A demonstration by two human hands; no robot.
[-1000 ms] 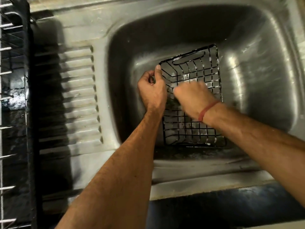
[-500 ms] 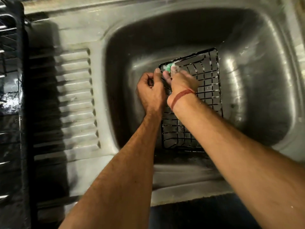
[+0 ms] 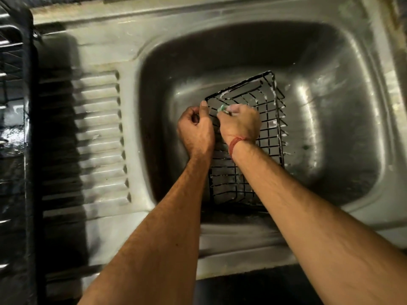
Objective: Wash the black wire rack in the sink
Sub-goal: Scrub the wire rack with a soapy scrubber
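The big shiny steel sink (image 3: 330,62) has a deep bowl, and a flat ribbed draining board (image 3: 97,137) sits on its left side. A dark dish rack with metal bars (image 3: 13,128) stands at the far left edge. Inside the bowl lies the black wire rack shaped like a box basket (image 3: 268,119). Its long side runs from near the person to away, and the far end leans a little to the right. Its thin black wires make a grid of squares, with white soap foam stuck on many wires. The left hand (image 3: 196,133) grips the rack's left rim, fingers curled and thumb pointing up. The right hand (image 3: 240,124), with a red thread band (image 3: 236,143) on the wrist, pinches a small green scrubber (image 3: 222,108) against the rack's far left corner
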